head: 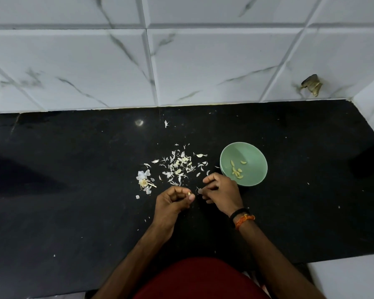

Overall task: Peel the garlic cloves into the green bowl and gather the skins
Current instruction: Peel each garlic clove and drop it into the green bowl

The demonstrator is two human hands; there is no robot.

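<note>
The left hand (173,201) is curled up and pinches a small clove (189,193) between the thumb and fingers. Only a little pale bit of the clove shows. The right hand (221,190) is just beside it, with its fingers bent too. Its fingertips pinch something tiny and thin, maybe a bit of skin, but it is too small to tell for sure. The two hands are close together, low over the black counter (73,190).

The green bowl (253,156) sits on the counter just to the right of the right hand. A few peeled cloves (236,170) lie in the bottom of it.

The skins (179,165) lie spread out in a loose patch on the counter, behind the hands and left of the bowl. A few skins lie apart from the patch, and one lies far back near the wall. A bigger white lump with a stalk, the garlic root (144,180), lies at the left of the patch.

The right wrist wears a black band (239,212) and an orange thread (244,220). The wall (181,61) behind has white tiles with grey streaks.
</note>
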